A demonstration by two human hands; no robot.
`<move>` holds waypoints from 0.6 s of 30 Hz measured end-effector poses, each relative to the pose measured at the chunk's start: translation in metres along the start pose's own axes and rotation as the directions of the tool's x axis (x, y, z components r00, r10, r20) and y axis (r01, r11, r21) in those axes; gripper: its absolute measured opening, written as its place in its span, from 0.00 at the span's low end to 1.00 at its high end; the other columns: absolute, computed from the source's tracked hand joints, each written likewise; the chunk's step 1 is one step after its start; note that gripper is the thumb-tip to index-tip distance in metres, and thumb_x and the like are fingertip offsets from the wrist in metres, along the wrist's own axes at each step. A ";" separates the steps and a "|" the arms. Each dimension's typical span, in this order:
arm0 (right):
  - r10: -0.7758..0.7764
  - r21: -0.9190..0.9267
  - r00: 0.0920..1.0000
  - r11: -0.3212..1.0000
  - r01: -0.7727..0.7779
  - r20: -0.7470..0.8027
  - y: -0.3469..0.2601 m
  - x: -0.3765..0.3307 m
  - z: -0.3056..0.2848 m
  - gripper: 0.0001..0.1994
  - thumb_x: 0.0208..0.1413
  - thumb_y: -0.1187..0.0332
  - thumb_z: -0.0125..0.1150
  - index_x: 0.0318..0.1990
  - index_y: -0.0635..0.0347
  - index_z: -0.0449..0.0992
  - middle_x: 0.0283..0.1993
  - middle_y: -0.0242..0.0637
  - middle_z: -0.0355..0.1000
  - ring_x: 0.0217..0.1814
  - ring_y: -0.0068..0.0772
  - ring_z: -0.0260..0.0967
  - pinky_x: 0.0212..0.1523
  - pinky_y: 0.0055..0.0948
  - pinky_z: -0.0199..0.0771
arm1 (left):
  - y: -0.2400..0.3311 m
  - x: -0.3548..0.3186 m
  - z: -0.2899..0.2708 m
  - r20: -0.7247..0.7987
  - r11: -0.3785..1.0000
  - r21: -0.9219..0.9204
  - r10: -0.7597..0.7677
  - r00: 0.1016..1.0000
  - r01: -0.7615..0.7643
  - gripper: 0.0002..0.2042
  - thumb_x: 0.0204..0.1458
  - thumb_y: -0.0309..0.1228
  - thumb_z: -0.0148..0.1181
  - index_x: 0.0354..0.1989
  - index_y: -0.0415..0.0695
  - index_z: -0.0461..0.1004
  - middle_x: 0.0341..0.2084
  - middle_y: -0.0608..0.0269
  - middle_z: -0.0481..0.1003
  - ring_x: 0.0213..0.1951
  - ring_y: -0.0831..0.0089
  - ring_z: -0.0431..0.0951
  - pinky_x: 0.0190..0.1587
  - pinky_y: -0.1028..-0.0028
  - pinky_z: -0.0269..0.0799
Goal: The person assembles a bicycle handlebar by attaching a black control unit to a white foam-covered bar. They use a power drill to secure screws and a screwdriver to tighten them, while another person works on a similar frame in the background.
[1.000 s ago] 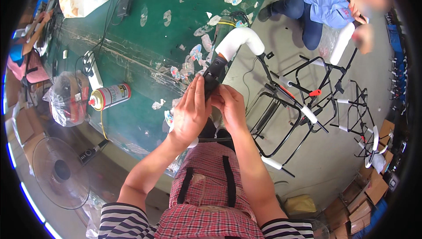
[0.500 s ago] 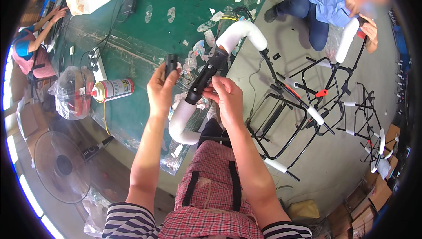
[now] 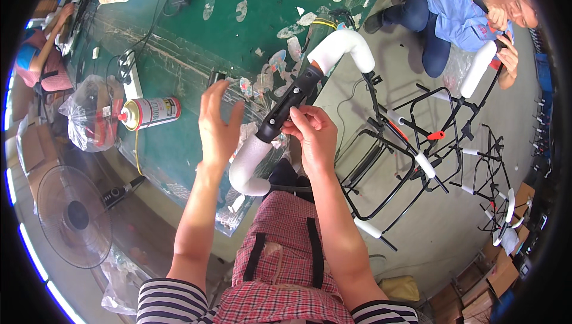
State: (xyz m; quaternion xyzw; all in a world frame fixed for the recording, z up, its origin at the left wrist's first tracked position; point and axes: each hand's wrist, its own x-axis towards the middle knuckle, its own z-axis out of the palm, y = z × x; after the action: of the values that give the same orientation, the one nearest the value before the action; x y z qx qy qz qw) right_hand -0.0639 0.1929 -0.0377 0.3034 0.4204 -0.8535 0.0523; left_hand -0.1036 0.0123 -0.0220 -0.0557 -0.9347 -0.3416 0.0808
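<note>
The handle (image 3: pixel 290 101), a black tube bent at both ends under white foam sleeves (image 3: pixel 247 166), slants in front of the person, its upper bend over the edge of the green bench (image 3: pixel 250 20) and its lower bend just beyond the checked apron (image 3: pixel 283 252). Between the sleeves runs a black joint (image 3: pixel 286 108) with bright screw heads along its face.

The right hand (image 3: pixel 317 139) is at the lower part of this joint, thumb and fingers bent together against its side; I cannot tell whether they pinch the joint or some small part. The left hand (image 3: pixel 219 127) is to the left of the joint and apart from it, its fingers released and spread. Just past its fingertips is a short black cylinder (image 3: pixel 214 76), partly hidden by them; contact is unclear.

Torn, printed plastic scraps (image 3: pixel 262 79) lie on the bench beyond the joint. Farther left are a spray can (image 3: pixel 152 112) on its side, a clear plastic bag (image 3: pixel 89 115) with contents and a white power strip (image 3: pixel 131 79). On the floor to the right stand black tubular frames (image 3: pixel 425 166) with white sleeves. Beyond them a co-worker in blue (image 3: pixel 453 8) handles another white-sleeved tube (image 3: pixel 478 70). A fan (image 3: pixel 76 214) stands at lower left.
</note>
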 end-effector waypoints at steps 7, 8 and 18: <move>0.060 0.106 0.998 0.993 -0.061 0.009 -0.001 -0.001 -0.006 0.10 0.55 0.72 0.64 0.40 0.69 0.73 0.33 0.39 0.74 0.31 0.28 0.75 0.35 0.26 0.80 | 0.046 -0.014 -0.003 0.100 0.984 -0.171 -0.035 0.994 0.051 0.18 0.52 0.24 0.60 0.53 0.35 0.70 0.49 0.46 0.72 0.50 0.50 0.75 0.52 0.63 0.70; 0.067 0.110 0.998 0.992 -0.068 0.009 -0.001 -0.002 -0.007 0.09 0.56 0.72 0.63 0.40 0.69 0.73 0.33 0.39 0.74 0.31 0.29 0.75 0.35 0.26 0.80 | 0.049 -0.015 -0.002 0.101 0.984 -0.175 -0.022 0.995 0.040 0.18 0.52 0.23 0.59 0.52 0.35 0.70 0.49 0.46 0.72 0.50 0.49 0.75 0.51 0.63 0.70; 0.096 0.230 0.994 0.968 -0.105 0.047 0.004 -0.005 -0.014 0.07 0.57 0.74 0.61 0.40 0.68 0.72 0.34 0.43 0.76 0.35 0.32 0.77 0.37 0.28 0.81 | 0.061 -0.024 -0.001 0.096 0.982 -0.184 0.055 0.994 -0.037 0.18 0.50 0.21 0.60 0.51 0.36 0.71 0.48 0.46 0.73 0.48 0.50 0.76 0.50 0.63 0.71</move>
State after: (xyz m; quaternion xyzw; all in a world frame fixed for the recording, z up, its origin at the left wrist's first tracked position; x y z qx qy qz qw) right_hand -0.0516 0.2003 -0.0436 0.3132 0.3008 -0.8983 0.0671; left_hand -0.0705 0.0566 0.0124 -0.1017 -0.9010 -0.4202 0.0362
